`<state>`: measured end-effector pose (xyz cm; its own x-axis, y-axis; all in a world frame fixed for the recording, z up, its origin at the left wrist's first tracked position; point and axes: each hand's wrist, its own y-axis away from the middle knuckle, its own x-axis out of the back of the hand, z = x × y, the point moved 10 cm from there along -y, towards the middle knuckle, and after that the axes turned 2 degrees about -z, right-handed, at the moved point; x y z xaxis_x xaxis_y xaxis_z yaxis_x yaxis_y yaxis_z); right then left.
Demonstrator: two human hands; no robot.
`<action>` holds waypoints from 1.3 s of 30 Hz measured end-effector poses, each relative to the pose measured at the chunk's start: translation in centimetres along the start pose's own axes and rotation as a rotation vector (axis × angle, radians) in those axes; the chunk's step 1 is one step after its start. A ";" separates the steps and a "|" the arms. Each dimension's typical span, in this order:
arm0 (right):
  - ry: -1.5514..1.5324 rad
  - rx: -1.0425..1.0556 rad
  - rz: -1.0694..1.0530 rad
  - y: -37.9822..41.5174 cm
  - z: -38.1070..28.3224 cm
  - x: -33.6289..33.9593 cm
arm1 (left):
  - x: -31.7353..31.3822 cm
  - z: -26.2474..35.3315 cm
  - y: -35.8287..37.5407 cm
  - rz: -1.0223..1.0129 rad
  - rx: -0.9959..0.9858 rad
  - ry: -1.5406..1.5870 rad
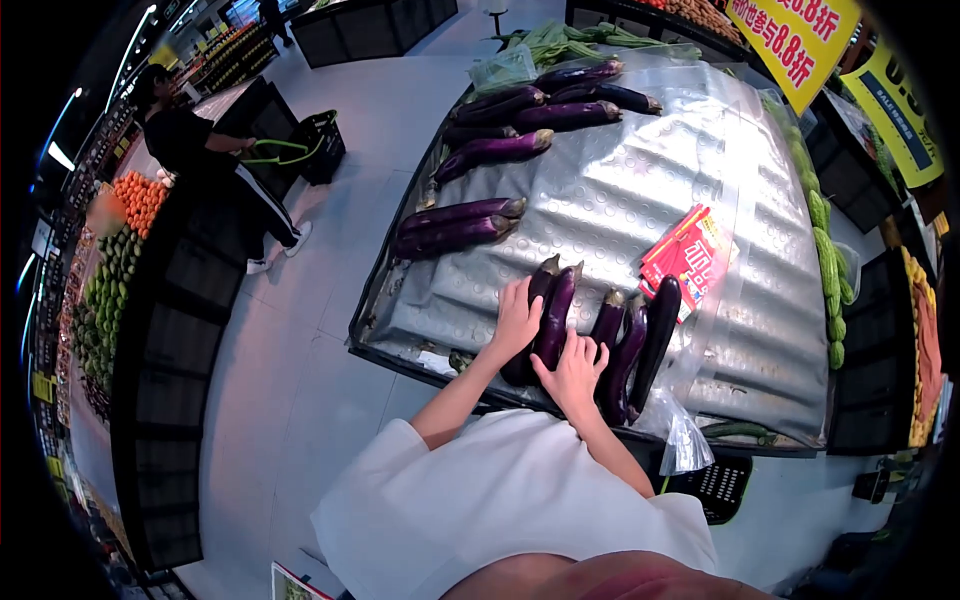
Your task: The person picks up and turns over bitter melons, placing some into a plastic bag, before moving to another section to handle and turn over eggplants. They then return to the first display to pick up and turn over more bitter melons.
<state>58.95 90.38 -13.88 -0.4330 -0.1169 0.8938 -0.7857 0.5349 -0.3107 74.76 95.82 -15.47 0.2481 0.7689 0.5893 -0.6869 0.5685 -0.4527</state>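
Observation:
Two dark purple eggplants lie side by side at the front of the metal display stand. My left hand is closed against the left eggplant, its fingers along the side and the lower part hidden. My right hand bends its fingers over the lower part of the neighbouring eggplant, thumb on its left. Just right of that hand are three more eggplants: a short-looking one, a curved one and a darker one.
More eggplants line the stand's left and far sides. Red printed cards and a clear plastic bag lie to the right. Green gourds edge the right side. A black basket sits below. In the left aisle, a person carries a basket.

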 end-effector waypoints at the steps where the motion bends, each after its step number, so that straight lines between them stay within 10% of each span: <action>1: -0.001 0.010 0.012 0.0 -0.1 0.0 | -0.1 0.6 0.6 0.021 -0.040 -0.065; 15: -0.021 0.069 0.063 0.3 0.1 -0.3 | 11.0 -1.8 -8.8 0.148 -0.216 -0.210; 22: -0.066 -0.027 0.119 0.4 0.9 0.2 | 7.7 -10.9 -16.1 -0.364 -0.194 -0.339; 39: -0.018 -0.080 0.255 0.1 0.0 0.9 | 8.5 -7.2 -16.1 -0.607 -0.329 -0.123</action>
<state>58.49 90.34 -13.12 -0.6205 0.0157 0.7840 -0.6131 0.6136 -0.4976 92.89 95.31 -8.01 0.4299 0.2602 0.8646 -0.2038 0.9608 -0.1878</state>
